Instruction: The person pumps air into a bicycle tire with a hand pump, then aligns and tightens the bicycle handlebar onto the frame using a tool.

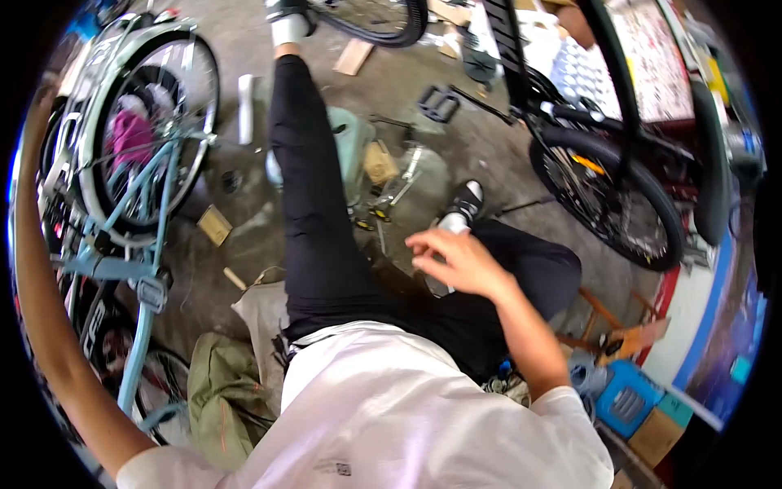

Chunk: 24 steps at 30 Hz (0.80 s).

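- Right hand point(458, 259): raised in front of the torso, over the area between the legs; palm down, fingers spread and slightly bent; grip unclosed, with nothing visible in it
- Left hand point(42, 102): at the far end of the outstretched left arm, at the dim left edge of the view; finger position is too unclear to tell how far the grip is open or whether it has hold of anything
- Light blue bicycle point(144, 330): at the left, alongside the left arm, among other bicycles; a pink item point(132, 135) shows through its wheel; contact with the left hand cannot be determined
- Black bicycle point(604, 204): at the right, beyond the right hand and well apart from it; pedal point(440, 104) directed toward the middle of the floor
- Hand tools point(380, 213): on the concrete floor between the feet, near the pale green case point(352, 143) and a small cardboard box point(380, 163)
- Olive cloth point(218, 387): lower left, beside the seated person
- Blue case point(627, 394): lower right, near the right elbow
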### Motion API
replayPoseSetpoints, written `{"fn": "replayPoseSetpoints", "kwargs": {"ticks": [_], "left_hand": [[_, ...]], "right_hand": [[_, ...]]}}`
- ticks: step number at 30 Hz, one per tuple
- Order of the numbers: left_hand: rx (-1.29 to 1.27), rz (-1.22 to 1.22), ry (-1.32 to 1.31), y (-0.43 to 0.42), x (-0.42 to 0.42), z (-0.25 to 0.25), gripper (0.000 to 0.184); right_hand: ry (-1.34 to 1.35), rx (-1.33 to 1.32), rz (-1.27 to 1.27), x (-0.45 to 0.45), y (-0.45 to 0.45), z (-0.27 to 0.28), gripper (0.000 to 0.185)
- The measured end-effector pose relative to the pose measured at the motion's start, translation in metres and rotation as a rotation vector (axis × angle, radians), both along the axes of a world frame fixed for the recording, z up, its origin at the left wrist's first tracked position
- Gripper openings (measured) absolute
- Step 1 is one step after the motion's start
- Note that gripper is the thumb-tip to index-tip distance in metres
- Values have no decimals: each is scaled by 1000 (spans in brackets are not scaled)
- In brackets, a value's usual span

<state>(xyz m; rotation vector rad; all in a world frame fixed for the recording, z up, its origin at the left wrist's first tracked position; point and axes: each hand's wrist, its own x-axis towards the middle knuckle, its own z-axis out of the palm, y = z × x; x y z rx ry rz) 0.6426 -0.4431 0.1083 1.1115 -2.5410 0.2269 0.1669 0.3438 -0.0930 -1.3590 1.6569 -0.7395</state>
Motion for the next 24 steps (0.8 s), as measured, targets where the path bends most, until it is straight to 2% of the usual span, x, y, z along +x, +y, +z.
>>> {"fn": "replayPoseSetpoints", "kwargs": {"ticks": [2,3,4,5,6,7,8,10,11,12,13,15,16,17,18,20,22,24], "left_hand": [[-198,208,-5,72,-65,-19,53],[-99,-41,34,128,-109,-14,44],[-74,10,6,202,-156,-23,40],[-134,-128,58,296,-208,-32,36],[130,-220,169,360,-242,-47,37],[130,-396,172,393,-258,-70,37],[290,-416,150,439,-281,-87,35],[710,-562,110,490,-309,-131,31],[727,-658,54,502,-318,-168,31],[878,-690,-40,512,-329,-205,33],[975,-690,-121,524,-341,-244,34],[1066,-587,-224,552,-364,-323,37],[1072,-563,-232,566,-371,-373,37],[1132,-415,-270,584,-377,-415,35],[1092,-392,-321,600,-377,-443,36],[1134,-331,-567,625,-375,-476,36],[1086,-354,-650,642,-366,-497,34],[1035,-376,-729,653,-360,-513,32]], "right_hand": [[148,-28,-11,-37,-14,23,31],[191,19,-44,-60,-18,26,31],[279,-66,-64,-83,-24,25,31],[355,-79,-104,-102,-32,37,30],[321,-104,-204,-119,-39,35,29],[118,-59,-344,-135,-45,35,27],[-70,-132,-464,-157,-47,12,30],[-27,59,-717,-178,-53,-12,32],[310,147,-580,-181,-58,-16,35],[638,235,-428,-180,-61,-16,37],[648,161,-324,-176,-66,-17,41],[493,104,-208,-159,-81,-17,40],[442,72,-151,-153,-88,-17,41],[453,48,-114,-147,-92,-14,40],[458,31,-73,-142,-93,-11,40],[502,69,-70,-141,-95,-11,39],[592,10,-73,-145,-94,-15,38],[569,-1,-92,-148,-93,-14,37]]}}
